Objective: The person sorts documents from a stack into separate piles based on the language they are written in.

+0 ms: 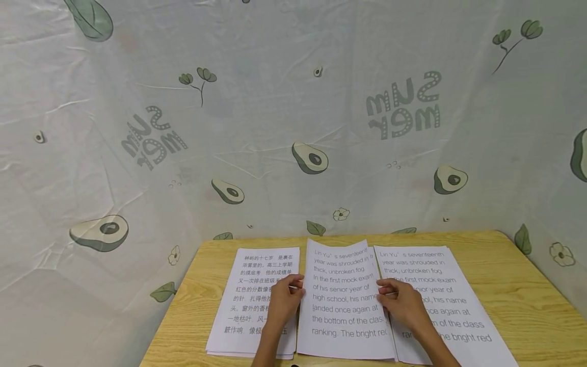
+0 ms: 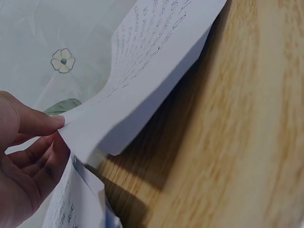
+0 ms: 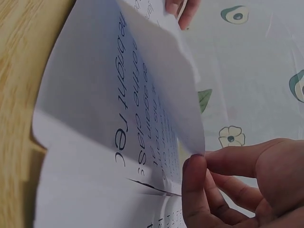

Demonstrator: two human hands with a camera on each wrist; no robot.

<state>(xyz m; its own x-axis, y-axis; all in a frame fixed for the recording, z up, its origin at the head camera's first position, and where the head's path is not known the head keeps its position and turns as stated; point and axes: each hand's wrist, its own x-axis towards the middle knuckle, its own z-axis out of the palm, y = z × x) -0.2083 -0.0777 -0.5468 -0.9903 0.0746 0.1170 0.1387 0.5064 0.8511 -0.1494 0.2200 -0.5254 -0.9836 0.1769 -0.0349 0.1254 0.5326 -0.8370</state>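
A sheet of paper (image 1: 341, 300) printed with large English text is raised between both hands, its top edge curving. My left hand (image 1: 283, 304) pinches the sheet's left edge between thumb and fingers, and my right hand (image 1: 404, 305) pinches its right edge. In the left wrist view, the left hand (image 2: 26, 156) grips the bent margin of the sheet (image 2: 123, 111). The right wrist view shows the right hand (image 3: 242, 187) pinching the lifted sheet (image 3: 166, 52) by its edge. Beneath it lies another English page (image 3: 85, 99).
To the left lies a stack of pages with Chinese text (image 1: 257, 295), partly behind the left hand. English pages (image 1: 477, 351) lie on the right, under the right hand. All rest on a wooden table (image 1: 527, 295). A printed cloth (image 1: 270, 102) hangs behind the table.
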